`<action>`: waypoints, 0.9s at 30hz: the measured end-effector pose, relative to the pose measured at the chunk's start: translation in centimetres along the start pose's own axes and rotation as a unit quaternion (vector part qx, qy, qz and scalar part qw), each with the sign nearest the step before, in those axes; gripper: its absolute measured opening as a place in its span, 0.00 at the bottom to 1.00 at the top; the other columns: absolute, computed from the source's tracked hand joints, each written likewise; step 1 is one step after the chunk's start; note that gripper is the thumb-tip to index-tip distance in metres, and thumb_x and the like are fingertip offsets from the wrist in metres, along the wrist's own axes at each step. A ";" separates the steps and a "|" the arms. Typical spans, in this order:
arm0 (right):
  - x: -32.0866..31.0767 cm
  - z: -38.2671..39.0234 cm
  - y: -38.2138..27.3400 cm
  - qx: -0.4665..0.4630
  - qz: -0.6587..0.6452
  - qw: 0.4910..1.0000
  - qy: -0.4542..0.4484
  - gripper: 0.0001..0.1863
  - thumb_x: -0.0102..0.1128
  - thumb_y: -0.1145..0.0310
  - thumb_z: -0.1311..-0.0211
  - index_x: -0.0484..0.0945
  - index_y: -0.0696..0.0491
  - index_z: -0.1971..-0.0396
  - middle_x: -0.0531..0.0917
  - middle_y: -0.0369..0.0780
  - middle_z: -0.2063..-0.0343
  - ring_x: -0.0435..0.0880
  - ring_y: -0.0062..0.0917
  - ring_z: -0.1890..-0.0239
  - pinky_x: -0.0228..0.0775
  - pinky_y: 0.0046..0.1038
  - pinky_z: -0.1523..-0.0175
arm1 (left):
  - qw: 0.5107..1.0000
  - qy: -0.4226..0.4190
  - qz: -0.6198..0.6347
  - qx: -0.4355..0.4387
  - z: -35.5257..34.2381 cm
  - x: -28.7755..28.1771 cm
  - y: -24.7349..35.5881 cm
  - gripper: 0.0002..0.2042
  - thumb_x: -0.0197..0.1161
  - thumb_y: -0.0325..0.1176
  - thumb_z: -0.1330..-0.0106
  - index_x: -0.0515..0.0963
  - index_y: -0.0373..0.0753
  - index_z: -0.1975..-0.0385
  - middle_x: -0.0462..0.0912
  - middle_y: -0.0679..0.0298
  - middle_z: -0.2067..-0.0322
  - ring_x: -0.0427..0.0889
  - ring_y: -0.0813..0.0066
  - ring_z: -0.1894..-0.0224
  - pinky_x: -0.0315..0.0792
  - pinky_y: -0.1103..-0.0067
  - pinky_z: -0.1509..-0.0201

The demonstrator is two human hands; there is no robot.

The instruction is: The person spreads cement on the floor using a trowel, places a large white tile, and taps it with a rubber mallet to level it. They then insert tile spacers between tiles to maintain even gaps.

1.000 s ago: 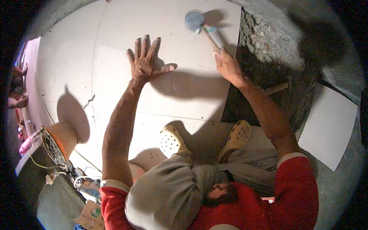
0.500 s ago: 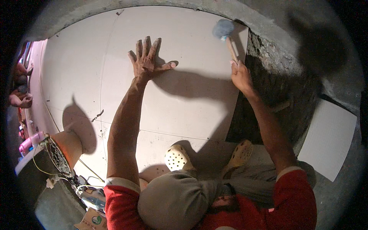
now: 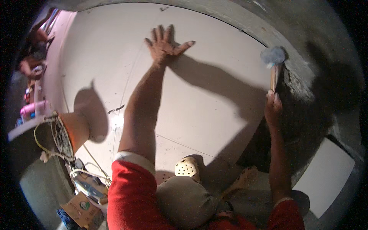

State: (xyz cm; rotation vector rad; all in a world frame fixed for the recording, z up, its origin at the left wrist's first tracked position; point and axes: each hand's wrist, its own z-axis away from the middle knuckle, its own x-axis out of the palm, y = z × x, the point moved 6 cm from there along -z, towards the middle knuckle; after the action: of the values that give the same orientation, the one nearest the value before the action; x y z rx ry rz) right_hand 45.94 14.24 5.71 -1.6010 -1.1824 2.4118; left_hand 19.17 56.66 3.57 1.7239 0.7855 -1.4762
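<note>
A pale perforated clog (image 3: pixel 187 168) rested nearest, on the floor. Beyond it, the right hand (image 3: pixel 272 109) was clamped around the wooden handle of a rubber mallet (image 3: pixel 273 57), its head raised by the tile edge. Farthest, the left hand (image 3: pixel 165 43) lay flat, fingers spread, on a large white floor tile (image 3: pixel 214 103).

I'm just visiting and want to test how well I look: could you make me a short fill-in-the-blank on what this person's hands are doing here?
1. The left hand lies flat, fingers spread, on a large pale ____.
2. The right hand grips a mallet by its wooden ____.
3. The mallet's head is held near the tile's ____ edge, by the rough grey mortar bed.
4. A spare white tile lies to the person's ____.

Missing words: tile; handle; right; right
</note>
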 end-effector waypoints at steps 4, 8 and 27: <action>1.1 0.6 -0.6 -0.160 0.045 0.981 0.103 0.28 0.43 0.50 0.20 0.76 0.64 0.57 0.79 0.51 0.68 0.80 0.47 0.63 0.72 0.43 0.56 | 0.999 0.040 -0.011 0.006 -0.6 0.1 -0.5 0.56 0.48 0.86 0.47 0.60 0.50 0.25 0.58 0.48 0.27 0.51 0.46 0.23 0.47 0.38 0.27; 2.9 -1.0 2.3 -0.074 0.080 0.993 0.044 0.28 0.43 0.49 0.19 0.77 0.64 0.54 0.80 0.56 0.67 0.81 0.54 0.60 0.72 0.45 0.53 | 0.992 0.119 -0.022 0.030 -1.0 -1.4 -0.3 0.52 0.51 0.84 0.46 0.67 0.47 0.31 0.68 0.51 0.39 0.65 0.51 0.34 0.58 0.42 0.37; 9.8 -2.4 -4.7 -0.109 0.032 0.992 0.061 0.24 0.46 0.55 0.20 0.77 0.64 0.58 0.82 0.50 0.71 0.83 0.38 0.68 0.74 0.40 0.59 | 0.995 0.070 0.053 -0.038 -1.2 -0.1 -2.7 0.59 0.53 0.85 0.50 0.62 0.41 0.27 0.55 0.48 0.25 0.46 0.43 0.21 0.38 0.41 0.22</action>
State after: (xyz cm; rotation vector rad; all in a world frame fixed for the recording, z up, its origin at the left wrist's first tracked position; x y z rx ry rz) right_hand 41.42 22.85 0.38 -1.8430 -1.4361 2.2486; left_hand 17.55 59.18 3.44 1.7973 0.7984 -1.2513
